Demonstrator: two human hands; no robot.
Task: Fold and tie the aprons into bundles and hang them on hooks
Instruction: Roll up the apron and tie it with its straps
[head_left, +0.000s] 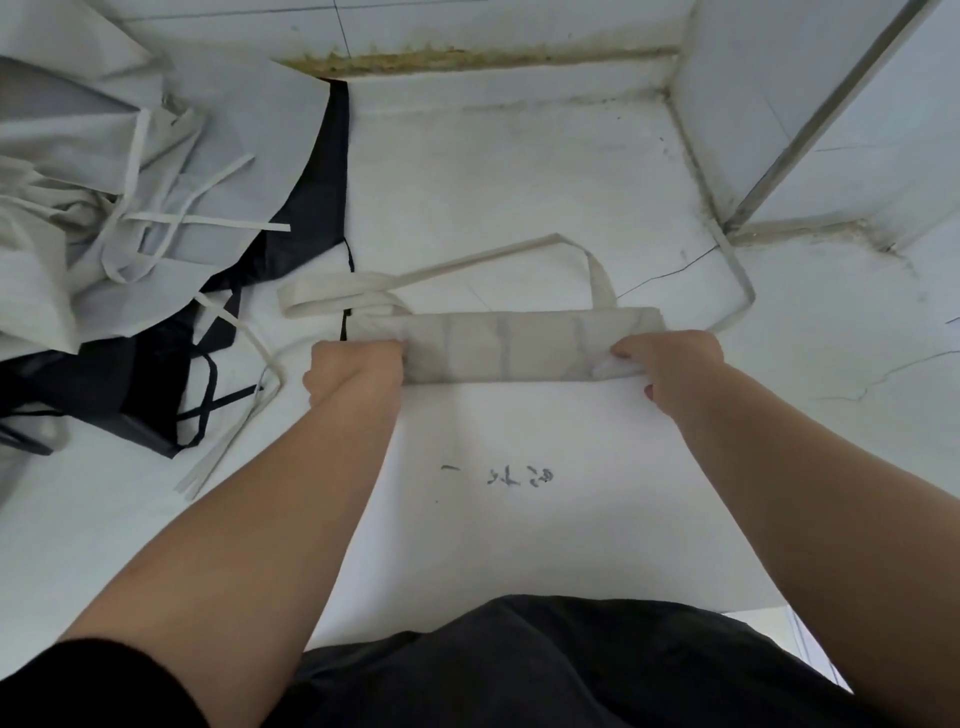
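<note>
Between left hand (358, 364) and right hand (670, 364), fingers curled round its ends, the rolled beige cloth apron (509, 345) could unroll if a grip slips; long beige straps (332, 297) beyond the fingertips may tangle.

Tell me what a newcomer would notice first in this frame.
A beige apron, folded into a long narrow band, lies across the middle of the table, gripped at its ends by the left hand and the right hand. Its straps trail loose behind it. A heap of white and black aprons sprawls at the far left.
</note>
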